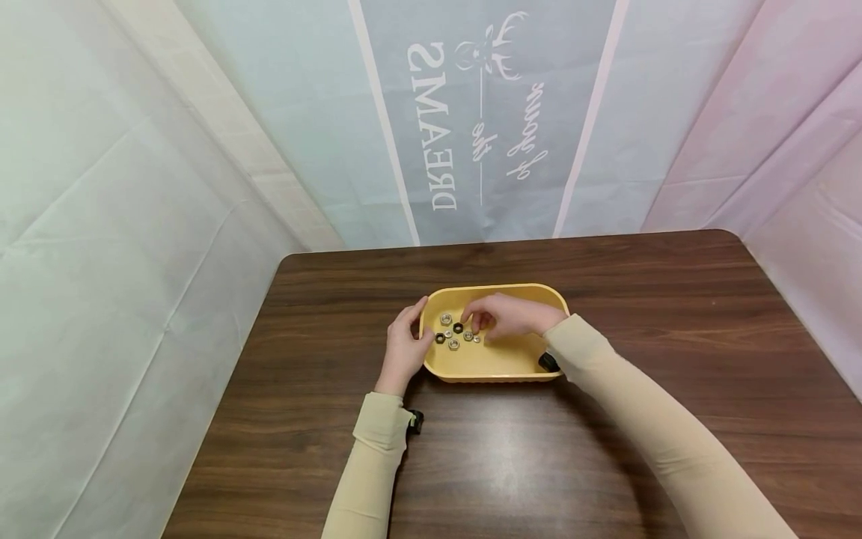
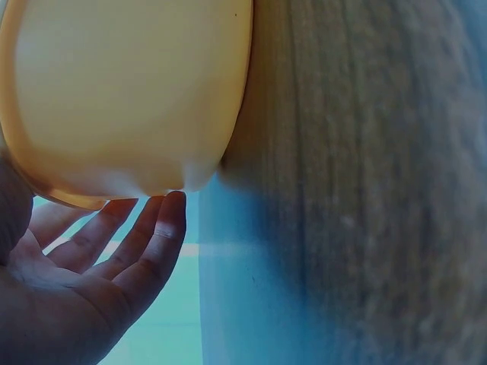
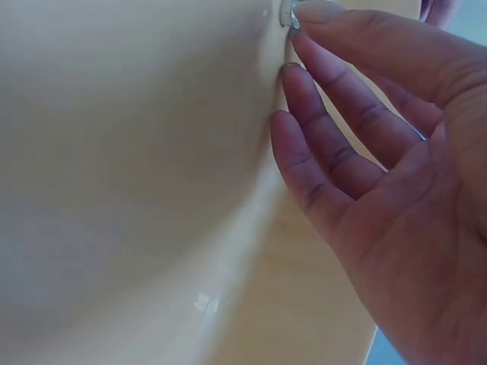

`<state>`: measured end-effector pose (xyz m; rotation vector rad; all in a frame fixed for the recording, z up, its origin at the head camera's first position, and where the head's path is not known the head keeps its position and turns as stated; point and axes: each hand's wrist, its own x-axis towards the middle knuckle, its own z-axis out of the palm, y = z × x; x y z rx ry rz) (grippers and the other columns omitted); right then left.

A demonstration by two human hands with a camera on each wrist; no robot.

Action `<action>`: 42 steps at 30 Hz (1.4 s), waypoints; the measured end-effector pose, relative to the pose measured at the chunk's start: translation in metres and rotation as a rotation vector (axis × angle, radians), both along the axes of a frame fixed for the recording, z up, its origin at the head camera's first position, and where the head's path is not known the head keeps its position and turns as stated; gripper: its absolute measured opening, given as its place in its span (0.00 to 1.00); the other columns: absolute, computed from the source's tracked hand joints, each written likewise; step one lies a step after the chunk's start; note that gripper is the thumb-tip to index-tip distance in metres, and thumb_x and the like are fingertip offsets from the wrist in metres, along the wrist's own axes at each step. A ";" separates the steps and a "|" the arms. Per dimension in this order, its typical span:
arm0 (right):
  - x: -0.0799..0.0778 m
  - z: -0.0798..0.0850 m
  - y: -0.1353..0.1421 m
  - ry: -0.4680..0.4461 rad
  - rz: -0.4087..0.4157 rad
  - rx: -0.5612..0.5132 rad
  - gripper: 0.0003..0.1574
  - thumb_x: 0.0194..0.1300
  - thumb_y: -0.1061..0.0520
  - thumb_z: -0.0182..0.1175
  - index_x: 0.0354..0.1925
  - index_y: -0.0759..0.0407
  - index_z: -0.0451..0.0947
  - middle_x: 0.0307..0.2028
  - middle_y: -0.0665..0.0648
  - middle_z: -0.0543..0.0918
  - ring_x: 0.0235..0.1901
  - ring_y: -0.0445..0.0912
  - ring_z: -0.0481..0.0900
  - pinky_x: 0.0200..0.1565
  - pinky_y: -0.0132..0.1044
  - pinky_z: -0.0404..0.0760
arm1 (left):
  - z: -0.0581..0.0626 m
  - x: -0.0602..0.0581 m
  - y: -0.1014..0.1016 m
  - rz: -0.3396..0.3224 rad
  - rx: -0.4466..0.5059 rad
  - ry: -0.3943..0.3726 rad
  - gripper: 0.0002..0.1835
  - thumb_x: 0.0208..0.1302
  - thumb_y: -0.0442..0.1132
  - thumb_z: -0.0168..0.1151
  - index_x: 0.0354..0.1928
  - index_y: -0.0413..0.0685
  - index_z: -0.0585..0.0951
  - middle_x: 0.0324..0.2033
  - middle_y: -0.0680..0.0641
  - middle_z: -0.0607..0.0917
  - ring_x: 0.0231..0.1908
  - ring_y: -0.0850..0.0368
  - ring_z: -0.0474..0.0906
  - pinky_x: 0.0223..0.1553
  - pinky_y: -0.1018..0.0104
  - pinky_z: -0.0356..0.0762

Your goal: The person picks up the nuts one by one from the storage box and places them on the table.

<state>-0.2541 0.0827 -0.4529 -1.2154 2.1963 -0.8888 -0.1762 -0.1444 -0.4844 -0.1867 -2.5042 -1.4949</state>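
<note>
A shallow yellow plastic basin [image 1: 518, 359] lies on the table, with several nuts loose in its left half. Among them are a large silver nut [image 1: 446, 319], a black nut [image 1: 458, 328] and a small silver nut [image 1: 477, 339]. My left hand [image 1: 404, 346] grips the basin's left end, thumb at the inner rim and fingers against the outer wall. Inside the basin, my right hand [image 1: 508, 314] reaches down over the nuts, thumb and fingers apart. In the right wrist view a metal nut [image 3: 288, 14] shows right at the thumb tip.
The dark wood-grain table [image 1: 323, 322] extends round the basin. Behind it hangs a pale cloth [image 1: 498, 150] with mirrored lettering, and light sheets [image 1: 135, 224] close off the sides. Both sleeved wrists carry a small black device [image 1: 415, 421].
</note>
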 end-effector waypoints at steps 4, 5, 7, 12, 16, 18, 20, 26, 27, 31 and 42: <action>-0.001 -0.003 -0.002 0.008 0.002 0.007 0.29 0.47 0.73 0.65 0.51 0.67 0.76 0.36 0.60 0.81 0.38 0.53 0.78 0.44 0.42 0.77 | 0.000 0.000 0.000 -0.003 -0.004 0.000 0.31 0.54 0.22 0.57 0.64 0.39 0.72 0.50 0.42 0.79 0.45 0.48 0.76 0.37 0.66 0.78; -0.001 -0.003 -0.002 0.009 0.002 0.008 0.29 0.46 0.73 0.65 0.51 0.67 0.76 0.36 0.60 0.81 0.37 0.52 0.78 0.43 0.42 0.77 | 0.000 0.000 0.001 -0.005 -0.003 -0.002 0.31 0.55 0.22 0.57 0.65 0.39 0.72 0.50 0.42 0.79 0.45 0.48 0.76 0.38 0.65 0.79; -0.001 -0.004 -0.003 0.008 0.002 0.007 0.29 0.46 0.73 0.66 0.51 0.67 0.76 0.36 0.60 0.81 0.37 0.52 0.78 0.43 0.42 0.78 | 0.000 0.001 0.001 -0.004 -0.004 -0.008 0.31 0.55 0.22 0.57 0.65 0.40 0.72 0.51 0.42 0.79 0.45 0.48 0.76 0.38 0.65 0.79; -0.001 -0.006 -0.004 0.014 0.005 -0.002 0.29 0.45 0.73 0.66 0.50 0.68 0.76 0.34 0.60 0.81 0.35 0.50 0.77 0.41 0.39 0.78 | 0.000 0.001 0.000 0.002 -0.007 -0.023 0.31 0.55 0.23 0.57 0.65 0.41 0.72 0.51 0.43 0.79 0.46 0.49 0.76 0.39 0.65 0.79; -0.001 -0.007 -0.006 0.027 0.009 0.003 0.28 0.46 0.72 0.67 0.50 0.68 0.76 0.34 0.59 0.81 0.34 0.49 0.77 0.40 0.38 0.78 | 0.000 0.001 0.000 0.003 -0.011 -0.017 0.31 0.55 0.22 0.57 0.65 0.41 0.72 0.51 0.43 0.79 0.46 0.49 0.76 0.39 0.65 0.79; 0.000 -0.008 -0.007 0.029 0.008 0.004 0.28 0.47 0.72 0.67 0.49 0.69 0.76 0.34 0.59 0.81 0.34 0.49 0.77 0.40 0.39 0.78 | 0.000 0.001 0.000 0.006 -0.014 -0.016 0.31 0.55 0.22 0.57 0.65 0.41 0.72 0.51 0.43 0.79 0.46 0.49 0.76 0.39 0.64 0.79; 0.000 -0.008 -0.007 0.033 0.006 0.007 0.27 0.47 0.72 0.67 0.49 0.69 0.76 0.33 0.59 0.81 0.34 0.50 0.77 0.40 0.40 0.78 | 0.000 0.001 0.000 0.008 -0.016 -0.013 0.31 0.55 0.22 0.58 0.64 0.40 0.72 0.51 0.43 0.79 0.46 0.49 0.76 0.39 0.64 0.79; 0.000 -0.006 -0.008 0.049 0.003 0.013 0.27 0.47 0.72 0.66 0.49 0.69 0.76 0.33 0.59 0.81 0.34 0.51 0.77 0.41 0.43 0.78 | 0.001 0.001 0.001 0.014 -0.017 -0.008 0.31 0.55 0.22 0.58 0.64 0.41 0.73 0.50 0.43 0.79 0.46 0.50 0.76 0.38 0.64 0.79; 0.000 -0.006 -0.008 0.050 0.003 0.013 0.27 0.47 0.73 0.66 0.49 0.69 0.76 0.33 0.59 0.81 0.34 0.51 0.77 0.41 0.43 0.78 | 0.001 0.001 0.000 0.012 -0.015 -0.008 0.31 0.55 0.22 0.58 0.64 0.41 0.73 0.51 0.43 0.79 0.46 0.50 0.75 0.38 0.65 0.79; 0.000 -0.005 -0.008 0.050 0.002 0.016 0.27 0.47 0.73 0.66 0.49 0.69 0.76 0.32 0.59 0.81 0.34 0.51 0.77 0.40 0.44 0.78 | 0.002 0.000 0.000 0.007 -0.008 -0.010 0.31 0.55 0.23 0.57 0.64 0.41 0.72 0.51 0.43 0.79 0.46 0.50 0.76 0.37 0.66 0.79; -0.002 -0.009 -0.008 0.052 0.011 0.028 0.26 0.49 0.73 0.65 0.50 0.68 0.76 0.31 0.56 0.80 0.32 0.46 0.76 0.37 0.36 0.77 | 0.000 0.000 0.000 0.009 -0.023 -0.002 0.31 0.55 0.22 0.58 0.64 0.41 0.73 0.50 0.43 0.79 0.46 0.51 0.76 0.37 0.65 0.79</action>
